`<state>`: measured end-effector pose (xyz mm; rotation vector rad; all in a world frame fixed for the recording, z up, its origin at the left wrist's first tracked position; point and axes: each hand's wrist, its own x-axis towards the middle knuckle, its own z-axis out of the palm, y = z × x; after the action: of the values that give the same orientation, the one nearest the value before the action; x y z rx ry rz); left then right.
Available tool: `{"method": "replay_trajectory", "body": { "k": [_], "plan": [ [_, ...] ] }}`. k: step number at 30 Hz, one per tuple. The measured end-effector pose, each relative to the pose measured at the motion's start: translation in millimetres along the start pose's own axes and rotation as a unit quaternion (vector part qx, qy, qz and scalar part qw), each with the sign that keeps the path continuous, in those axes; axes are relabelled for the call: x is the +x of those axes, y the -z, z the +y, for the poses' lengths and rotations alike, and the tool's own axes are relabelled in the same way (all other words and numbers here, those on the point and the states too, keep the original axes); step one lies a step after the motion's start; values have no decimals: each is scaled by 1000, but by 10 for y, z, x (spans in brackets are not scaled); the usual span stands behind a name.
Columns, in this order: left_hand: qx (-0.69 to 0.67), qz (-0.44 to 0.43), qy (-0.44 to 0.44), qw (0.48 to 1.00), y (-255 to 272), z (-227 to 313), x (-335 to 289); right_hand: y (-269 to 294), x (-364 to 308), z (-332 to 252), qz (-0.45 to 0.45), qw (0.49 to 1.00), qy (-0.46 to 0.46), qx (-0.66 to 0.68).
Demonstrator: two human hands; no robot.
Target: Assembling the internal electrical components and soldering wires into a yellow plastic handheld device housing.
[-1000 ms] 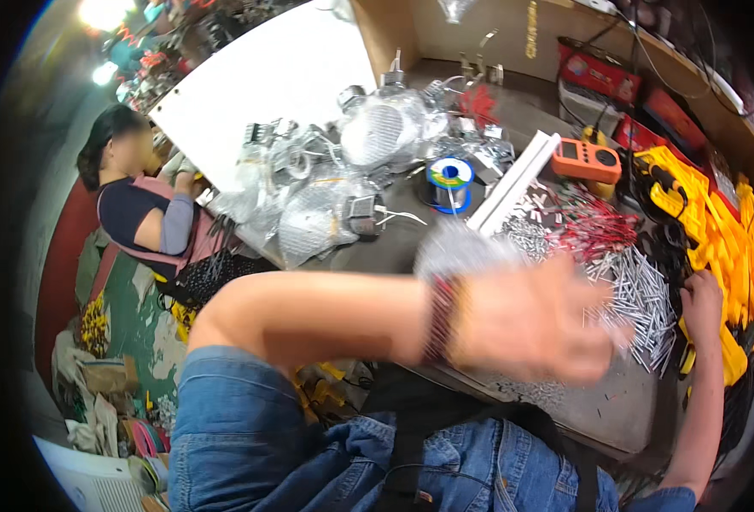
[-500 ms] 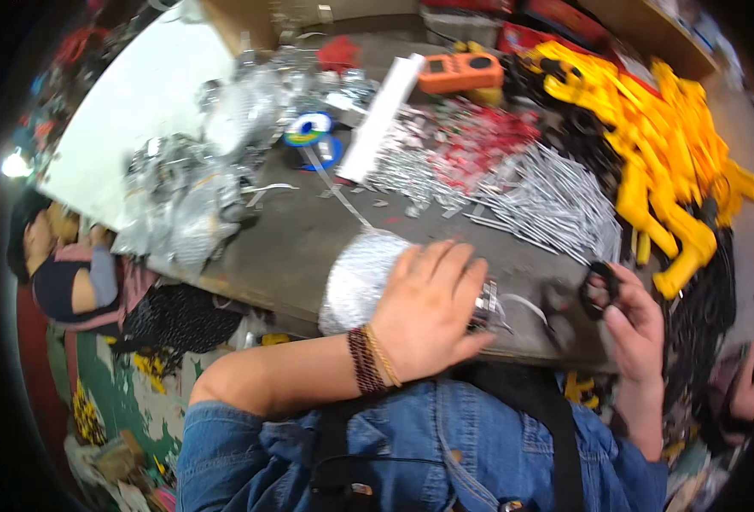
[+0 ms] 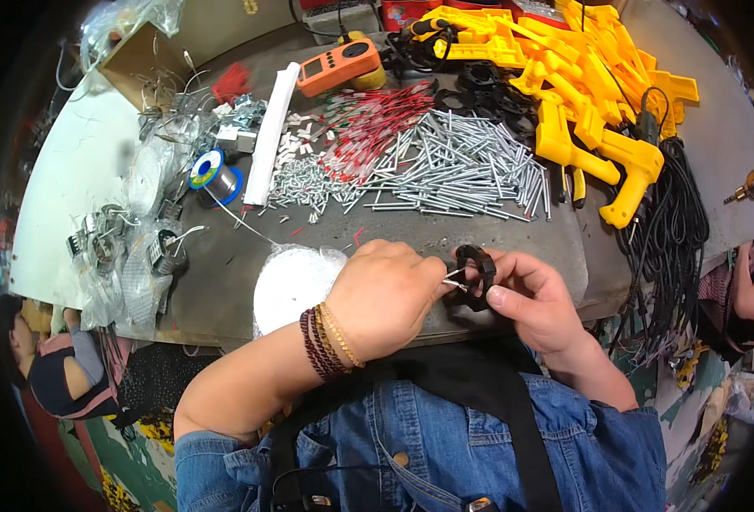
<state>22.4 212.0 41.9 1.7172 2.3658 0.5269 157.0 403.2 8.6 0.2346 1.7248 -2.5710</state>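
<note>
Head view shows both my hands meeting at the near edge of the worktop [image 3: 223,282]. My right hand [image 3: 535,303] has its grip clamped on a small black ring part [image 3: 477,275], thumb across its lower side, the ring standing roughly on edge with its opening facing my left hand [image 3: 385,299]. That hand's grip is pinched together on a thin metal pin [image 3: 455,275], whose long axis runs left to right, its tip pointing into the ring. Just left of my wrist lies a white bag [image 3: 291,282]. Farther back sits a heap of silver pins [image 3: 445,166], beside yellow plastic housings [image 3: 590,85].
</note>
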Motion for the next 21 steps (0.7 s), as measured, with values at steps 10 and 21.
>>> {"method": "replay_trajectory", "body": {
  "k": [10, 21],
  "plan": [
    [-35, 195, 33, 980, 63, 122, -166, -272, 212, 97, 5, 931, 157, -328],
    [-22, 175, 7, 984, -110, -101, -187, 852, 82, -968, 159, 602, 202, -756]
  ]
}}
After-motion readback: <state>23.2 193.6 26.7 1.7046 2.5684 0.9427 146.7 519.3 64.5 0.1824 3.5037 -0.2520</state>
